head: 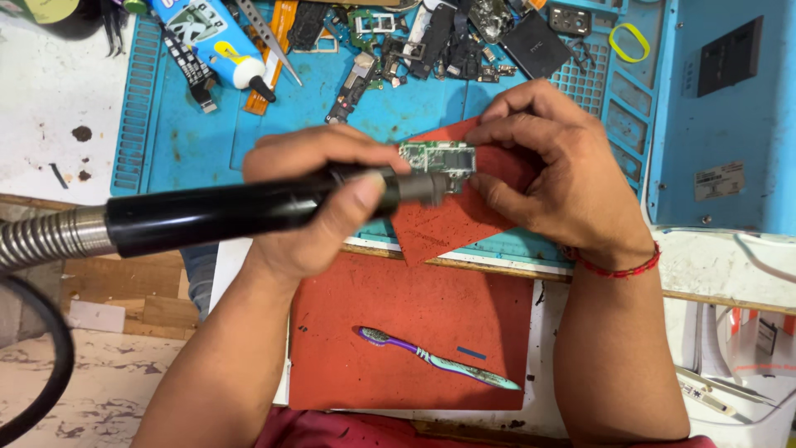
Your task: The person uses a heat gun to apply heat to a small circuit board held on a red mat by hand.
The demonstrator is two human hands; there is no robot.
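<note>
The left hand (319,199) is wrapped tight around a black hot-air wand (249,211), its nozzle touching a small green circuit board (437,158). The right hand (551,170) pinches that board by its right edge, just above a red pad (464,216) on the blue mat (332,116). A purple toothbrush (439,361) lies well below the board.

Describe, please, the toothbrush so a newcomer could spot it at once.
Start at the large red mat at the bench's near edge, below both hands. The toothbrush lies alone on it, slanting, with a purple and green handle; nothing else there is as long.
</note>
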